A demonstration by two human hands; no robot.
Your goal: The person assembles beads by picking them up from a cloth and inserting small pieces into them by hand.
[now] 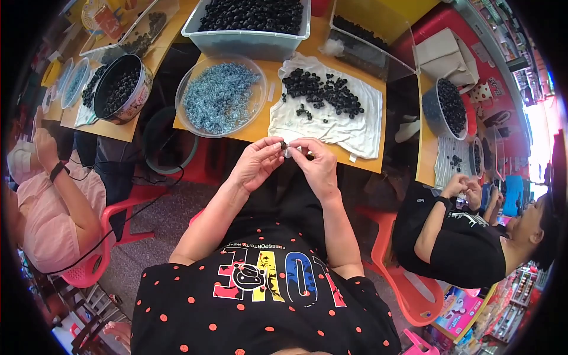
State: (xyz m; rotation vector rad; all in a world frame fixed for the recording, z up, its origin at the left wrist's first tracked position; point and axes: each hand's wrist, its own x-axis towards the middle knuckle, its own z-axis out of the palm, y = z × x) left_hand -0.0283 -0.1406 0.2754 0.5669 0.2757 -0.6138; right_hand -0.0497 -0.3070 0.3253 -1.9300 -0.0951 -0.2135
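Just in front of the table's near edge, my left hand pinches a small black piece between thumb and fingertips. My right hand meets it from the right, its thumb and index finger closed on a tiny clear piece, mostly hidden by the fingers. Beyond my hands a white cloth lies on the table with many loose black pieces on it. To its left stands a round clear tray full of small bluish clear pieces.
A large plastic bin of black pieces stands at the back, with a clear box to its right. People sit at both sides, one in pink, one in black. Red chairs flank me.
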